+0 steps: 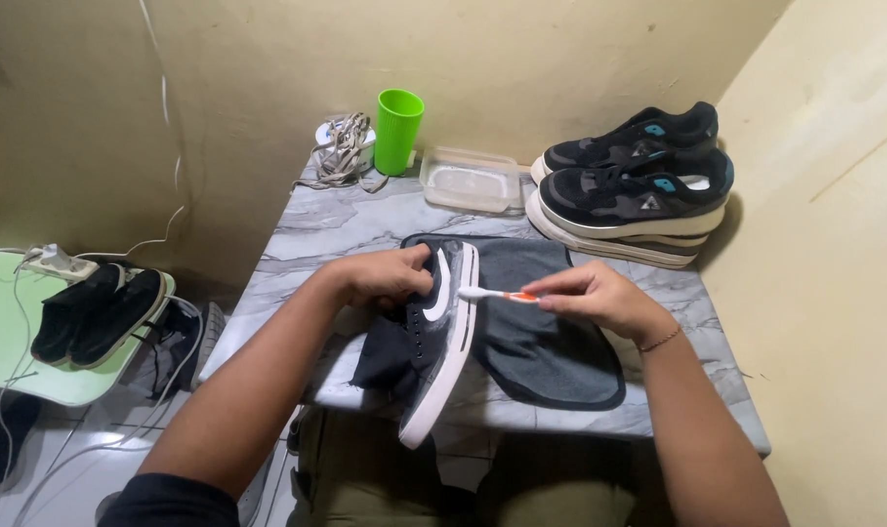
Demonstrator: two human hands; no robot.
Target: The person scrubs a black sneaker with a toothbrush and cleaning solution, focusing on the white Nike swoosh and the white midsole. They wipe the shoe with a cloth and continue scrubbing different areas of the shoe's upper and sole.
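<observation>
At the near edge of the marble table [365,220], a black shoe [433,342] with a white sole lies on its side, its toe hanging past the edge toward the person. The left hand [380,276] is closed over the upper part of the shoe, fingers wrapped around it, and holds it steady. A dark cloth [380,356] sits under the shoe on the left. The right hand [599,298] is pinched narrow around a toothbrush [497,294] with an orange and white handle; the white brush head touches the white sole near the heel. Under both lies a grey mat [551,342] with a dark border, flat on the table.

Farther back, a clear plastic box [473,181] stands near the wall, with a green cup [398,130] just to its left and a bundle of laces [341,151] beside the cup. On the right, a pair of black sneakers [639,185] with thick pale soles rests against the corner. To the left, off the table, two black shoes [97,317] lie on a pale green surface [14,376].
</observation>
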